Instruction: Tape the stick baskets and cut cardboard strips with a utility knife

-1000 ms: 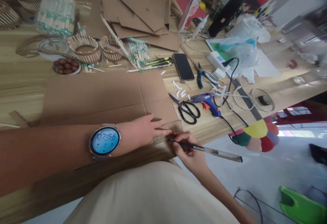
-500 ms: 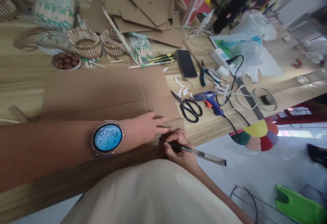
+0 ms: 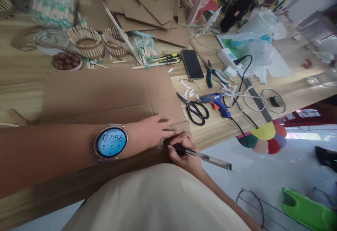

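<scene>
A large sheet of brown cardboard [image 3: 105, 87] with crease lines lies on the wooden table in front of me. My left hand [image 3: 152, 130] rests flat on its near right part, fingers spread; a watch [image 3: 111, 142] is on that wrist. Close beside those fingertips, my right hand [image 3: 184, 150] grips a pen [image 3: 207, 159] with a clear barrel. The pen's tip points left at the cardboard's near edge, partly hidden by the fingers. Black-handled scissors [image 3: 196, 111] lie just beyond the right hand, by the cardboard's right edge.
Right of the scissors lies a blue glue gun [image 3: 216, 103] with its cable. Farther back are pliers [image 3: 209, 74], a phone [image 3: 193, 64], a cutter knife [image 3: 165, 59], stick-walled round baskets [image 3: 86, 43], a bowl of brown balls [image 3: 67, 61] and stacked cardboard [image 3: 147, 2].
The pen and right hand have shifted very slightly left. The left hand stays in place on the cardboard. The whole view has moved a little.
</scene>
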`<state>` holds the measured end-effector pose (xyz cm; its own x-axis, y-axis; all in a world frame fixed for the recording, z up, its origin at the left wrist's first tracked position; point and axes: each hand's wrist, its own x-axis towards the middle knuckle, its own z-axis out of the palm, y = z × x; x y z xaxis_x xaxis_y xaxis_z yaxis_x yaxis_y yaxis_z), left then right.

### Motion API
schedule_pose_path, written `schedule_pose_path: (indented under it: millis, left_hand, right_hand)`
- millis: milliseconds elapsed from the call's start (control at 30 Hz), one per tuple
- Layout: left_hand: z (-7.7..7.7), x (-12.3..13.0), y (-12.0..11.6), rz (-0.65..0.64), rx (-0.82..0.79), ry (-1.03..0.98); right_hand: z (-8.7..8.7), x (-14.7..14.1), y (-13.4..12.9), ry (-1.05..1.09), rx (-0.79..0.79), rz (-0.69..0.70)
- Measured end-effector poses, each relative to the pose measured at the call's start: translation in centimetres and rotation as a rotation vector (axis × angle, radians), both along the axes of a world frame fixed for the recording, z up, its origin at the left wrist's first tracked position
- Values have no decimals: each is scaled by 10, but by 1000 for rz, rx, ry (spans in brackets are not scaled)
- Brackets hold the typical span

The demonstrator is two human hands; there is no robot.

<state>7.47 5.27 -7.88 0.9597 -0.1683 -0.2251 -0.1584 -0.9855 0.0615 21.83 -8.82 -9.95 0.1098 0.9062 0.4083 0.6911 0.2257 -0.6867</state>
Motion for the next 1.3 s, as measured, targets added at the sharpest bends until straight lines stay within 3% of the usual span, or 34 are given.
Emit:
schedule_pose_path:
  millis: [233,433,667,767,900,1000,1133,1300]
  left_hand:
    - [1,-1,1,-6,-22,-1]
    - [0,0,-1,1,-28,36]
    - [1,0,2,23,-68,37]
    - [10,3,3,11,-33,114]
    - [22,6,4,37,-52,197]
    - [21,5,6,44,-103,150]
    - [11,2,7,89,-203,60]
    - [10,2,8,50,-156,71]
  right_hand:
    - [7,16,-8,-10,-100,-101]
    - [6,47,-17,-23,-210,-319]
    - [16,76,-20,-31,-161,-530]
    - [21,61,-18,-8,-133,-444]
    - [18,27,-14,77,-134,-155]
    - [12,8,-10,120,-87,-21]
    - [5,-1,-7,92,-74,-4]
    - [6,-1,-5,64,-79,0]
